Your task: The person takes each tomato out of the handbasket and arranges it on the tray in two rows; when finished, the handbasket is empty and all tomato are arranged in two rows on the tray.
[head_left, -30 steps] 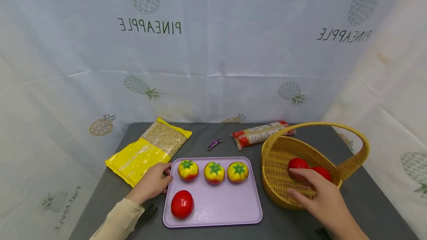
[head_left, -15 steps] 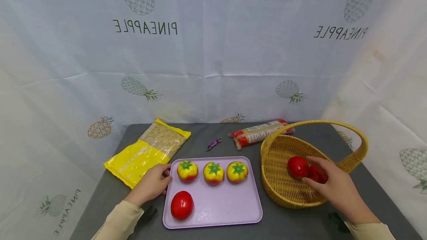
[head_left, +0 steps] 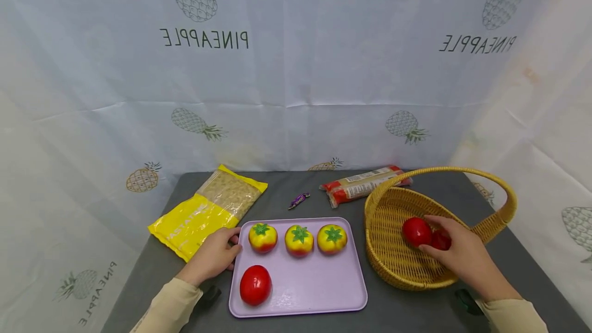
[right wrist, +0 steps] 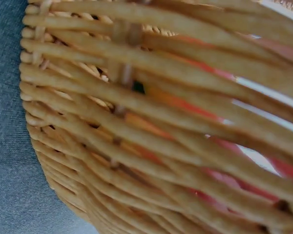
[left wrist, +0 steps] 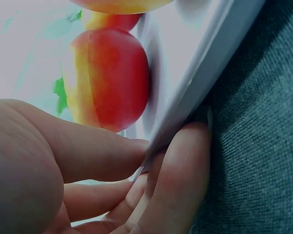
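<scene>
Gripping a red tomato (head_left: 439, 241) inside the wicker basket (head_left: 393, 261) near the worktop's right edge, right hand (head_left: 464, 256) curled round it beside another red tomato (head_left: 416, 231); left hand (head_left: 214, 256) pinching the lilac tray's (head_left: 324, 292) left rim, thumb above, fingers (left wrist: 178, 185) beneath

Backdrop cloth (head_left: 296, 76) reads mirrored "PINEAPPLE"; bag text unreadable.

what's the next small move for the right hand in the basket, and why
Probably close the right hand on the red tomato it touches in the wicker basket and lift it out. One red tomato already lies on the purple tray beside free space, and the left hand holds the tray's edge.
</scene>
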